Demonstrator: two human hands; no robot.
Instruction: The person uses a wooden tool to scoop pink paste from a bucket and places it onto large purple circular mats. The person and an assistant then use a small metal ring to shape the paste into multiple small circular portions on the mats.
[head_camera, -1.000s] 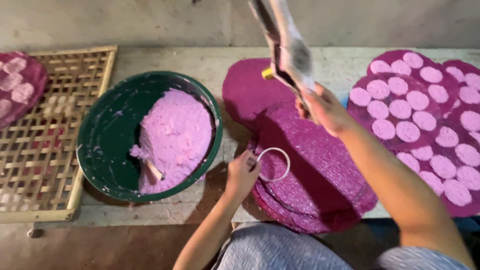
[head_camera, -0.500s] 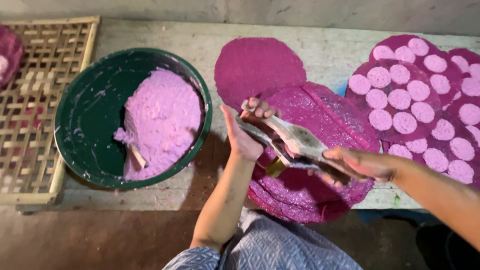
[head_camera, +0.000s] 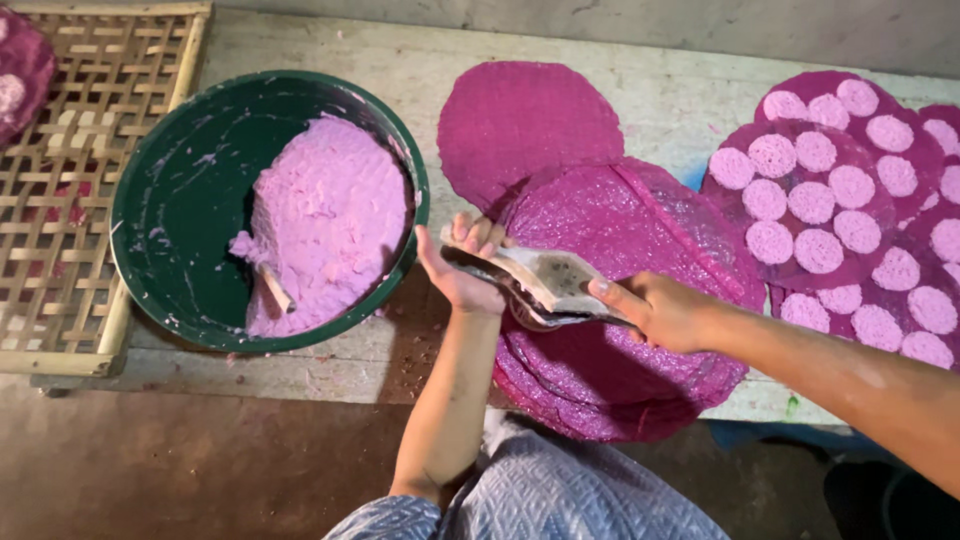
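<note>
Woven bamboo tray (head_camera: 60, 200) — glossy plastic bowl (head_camera: 180, 200).

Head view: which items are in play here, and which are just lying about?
In play:
left hand
right hand
flat paddle tool
stack of purple mats
green basin of pink paste

Lying about:
bamboo lattice tray
mats topped with pink discs
single purple mat
</note>
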